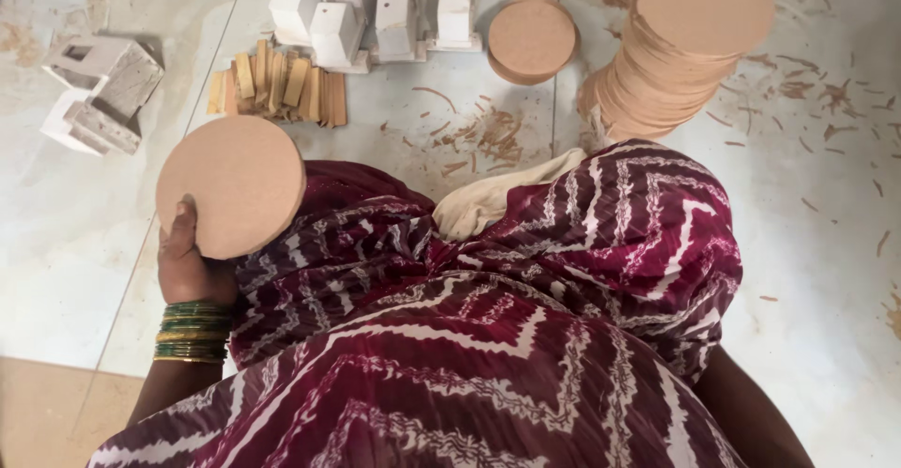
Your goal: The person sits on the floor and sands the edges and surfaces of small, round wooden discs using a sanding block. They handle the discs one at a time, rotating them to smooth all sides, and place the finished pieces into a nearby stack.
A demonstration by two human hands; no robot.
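— Down at about eight o'clock from where she sits, what's the left hand (192,261) doing?

— It's gripping a round tan disc (231,186), thumb pressed on the face near the lower edge, the other fingers hidden behind it. Green and gold bangles (192,333) stack on that wrist.

— And the disc itself, where is it?

— Held up off the floor, just beside her left knee, flat face turned up toward her. It overlaps the maroon zigzag cloth (526,337) that covers her lap.

— The right hand?

— Can't see it at all. Only a bit of bare forearm (751,412) shows at five o'clock, so I cannot tell whether it's spread or closed.

— What lies beyond the disc?

— At twelve o'clock from it, a loose pile of small wooden sticks (278,83) on the pale floor (75,243). Past those, a row of white blocky pieces (375,13) standing upright. At ten o'clock, two more white box-like pieces (99,92) lie tipped over, well apart from the rest.

— More discs?

— Yes. A short stack (531,38) at one o'clock, and a tall leaning stack (680,46) at two o'clock, its base near her right knee. Wood shavings (479,135) are scattered between the stacks and her lap, and a cream cloth (488,200) pokes out between her knees
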